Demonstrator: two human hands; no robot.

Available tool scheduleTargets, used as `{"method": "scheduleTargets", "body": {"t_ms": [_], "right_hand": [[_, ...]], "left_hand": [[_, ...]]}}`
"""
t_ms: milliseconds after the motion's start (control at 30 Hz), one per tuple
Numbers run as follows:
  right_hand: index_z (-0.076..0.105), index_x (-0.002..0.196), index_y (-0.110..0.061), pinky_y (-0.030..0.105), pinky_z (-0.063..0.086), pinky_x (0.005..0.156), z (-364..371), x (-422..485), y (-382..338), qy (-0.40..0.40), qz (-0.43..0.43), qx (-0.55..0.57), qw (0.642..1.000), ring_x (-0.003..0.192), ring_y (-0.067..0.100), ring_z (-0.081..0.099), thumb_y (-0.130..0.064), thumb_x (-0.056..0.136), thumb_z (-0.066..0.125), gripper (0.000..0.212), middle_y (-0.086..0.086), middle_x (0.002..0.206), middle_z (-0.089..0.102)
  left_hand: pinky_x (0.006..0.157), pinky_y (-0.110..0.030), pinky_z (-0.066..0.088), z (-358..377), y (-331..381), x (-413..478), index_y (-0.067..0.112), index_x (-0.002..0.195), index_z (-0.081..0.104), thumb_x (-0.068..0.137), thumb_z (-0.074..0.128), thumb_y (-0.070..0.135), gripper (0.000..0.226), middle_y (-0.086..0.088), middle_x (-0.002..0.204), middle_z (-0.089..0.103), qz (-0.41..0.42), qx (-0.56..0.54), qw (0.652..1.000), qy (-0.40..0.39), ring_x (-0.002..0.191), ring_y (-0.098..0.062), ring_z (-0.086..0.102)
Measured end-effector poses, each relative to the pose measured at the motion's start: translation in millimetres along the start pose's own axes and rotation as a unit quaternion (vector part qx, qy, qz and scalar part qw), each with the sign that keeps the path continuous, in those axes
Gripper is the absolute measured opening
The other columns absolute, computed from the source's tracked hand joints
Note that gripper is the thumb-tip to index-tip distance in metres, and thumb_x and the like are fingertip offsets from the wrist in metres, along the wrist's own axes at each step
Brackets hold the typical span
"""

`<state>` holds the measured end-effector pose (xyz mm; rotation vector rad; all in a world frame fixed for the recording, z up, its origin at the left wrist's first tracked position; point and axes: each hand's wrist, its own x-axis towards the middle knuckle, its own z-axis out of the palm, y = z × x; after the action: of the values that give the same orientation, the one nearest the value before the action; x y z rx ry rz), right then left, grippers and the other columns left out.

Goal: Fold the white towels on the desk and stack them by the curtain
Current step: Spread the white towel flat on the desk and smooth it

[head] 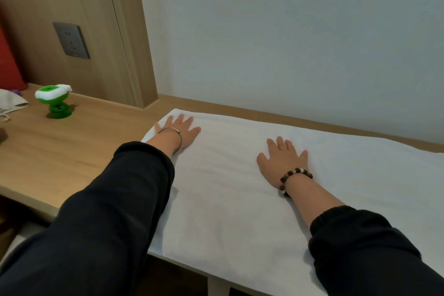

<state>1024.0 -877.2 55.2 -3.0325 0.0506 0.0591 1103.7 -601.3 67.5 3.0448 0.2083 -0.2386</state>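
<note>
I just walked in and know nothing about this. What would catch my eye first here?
First, the large white towel spread flat over the right part of the wooden desk, with both hands lying flat on it: the left hand at its far left corner, the right hand nearer the middle. Next, a bright green-and-white gadget stands on the desk at far left, below a grey wall socket.

a white towel (240, 187) lies spread flat across the wooden desk (72, 146).
</note>
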Motion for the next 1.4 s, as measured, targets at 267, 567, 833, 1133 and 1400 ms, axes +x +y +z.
{"method": "scheduleTargets", "body": {"t_ms": [267, 567, 833, 1133, 1400], "right_hand": [[0.004, 0.153, -0.026, 0.056, -0.001, 0.115, -5, 3, -2, -0.021, -0.003, -0.018, 1.000, 0.147, 0.020, -0.004, -0.051, 0.096, 0.013, 0.062, -0.001, 0.161, -0.006], [0.001, 0.151, -0.030, 0.060, 0.001, 0.111, -6, -35, -46, -0.103, -0.136, 0.007, 0.985, 0.147, 0.026, -0.008, -0.060, 0.095, 0.014, 0.064, 0.001, 0.160, -0.011], [-0.001, 0.152, -0.032, 0.056, -0.001, 0.114, 0, -58, -55, -0.075, -0.159, -0.042, 0.983, 0.147, 0.023, -0.007, -0.062, 0.095, 0.011, 0.065, -0.002, 0.160, -0.011], [-0.005, 0.152, -0.027, 0.056, -0.001, 0.114, -3, -75, -50, -0.056, -0.151, -0.021, 0.987, 0.147, 0.025, -0.005, -0.059, 0.096, 0.017, 0.068, 0.002, 0.160, -0.009], [0.002, 0.153, -0.027, 0.051, -0.003, 0.116, 7, -78, -44, -0.032, -0.132, -0.024, 0.990, 0.147, 0.019, -0.004, -0.056, 0.097, 0.011, 0.064, -0.001, 0.161, -0.007]], "left_hand": [[0.114, -0.058, 0.006, 1, -9, -11, 0.034, 0.150, 0.002, 0.096, 0.019, 0.054, 0.060, -0.005, 0.160, -0.006, 0.025, 0.042, 0.998, -0.034, 0.146, -0.033, -0.008], [0.112, -0.059, 0.001, 22, -25, -117, 0.044, 0.149, 0.003, 0.096, 0.022, 0.061, 0.059, 0.010, 0.160, -0.008, 0.140, 0.045, 0.988, -0.037, 0.147, -0.021, -0.008], [0.115, -0.051, 0.003, 18, -92, -142, 0.038, 0.151, 0.003, 0.099, 0.016, 0.053, 0.055, 0.008, 0.160, -0.005, 0.095, 0.038, 0.995, 0.011, 0.147, -0.017, -0.005], [0.102, -0.039, 0.036, -1, -121, -153, 0.014, 0.135, 0.049, 0.098, 0.044, 0.035, 0.043, -0.008, 0.136, 0.050, 0.002, -0.104, 0.993, 0.059, 0.126, -0.029, 0.044], [0.065, -0.034, 0.044, -11, -110, -146, 0.005, 0.094, 0.065, 0.090, 0.057, 0.032, 0.028, -0.014, 0.081, 0.060, -0.098, -0.112, 0.985, 0.085, 0.085, -0.033, 0.061]]}}
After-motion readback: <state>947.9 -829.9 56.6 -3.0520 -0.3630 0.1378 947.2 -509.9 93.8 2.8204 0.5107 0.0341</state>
